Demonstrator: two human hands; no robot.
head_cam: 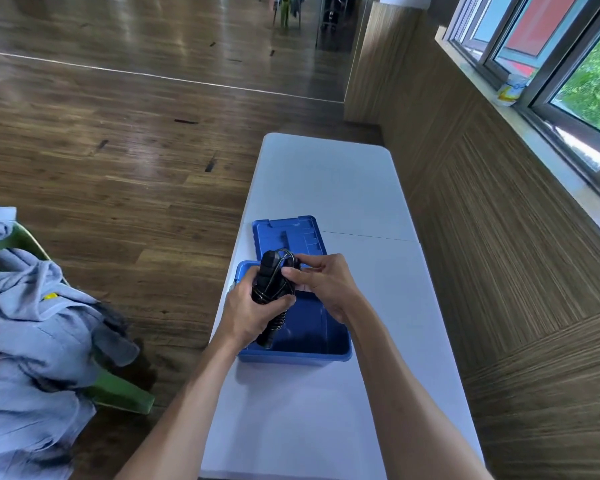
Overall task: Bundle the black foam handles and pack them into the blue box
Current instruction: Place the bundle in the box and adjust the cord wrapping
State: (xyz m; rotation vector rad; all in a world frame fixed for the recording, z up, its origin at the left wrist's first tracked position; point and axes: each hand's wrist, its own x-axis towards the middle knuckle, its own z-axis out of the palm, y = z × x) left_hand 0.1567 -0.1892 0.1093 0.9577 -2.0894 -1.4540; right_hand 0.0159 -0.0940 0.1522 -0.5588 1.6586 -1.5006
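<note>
A long white bench (329,188) runs up the middle of the frame in front of me. Dark wooden floor (118,150) fills the left and top, glossy with pale reflections, crossed by a thin white line (153,76) in the upper half. Along the right, a wood-panelled wall (499,254) rises to a pale sill (548,133) and a row of windows (568,57) showing daylight and green leaves in the upper right. At lower left, a green chair (118,389) is heaped with light blue cloth (32,323).
</note>
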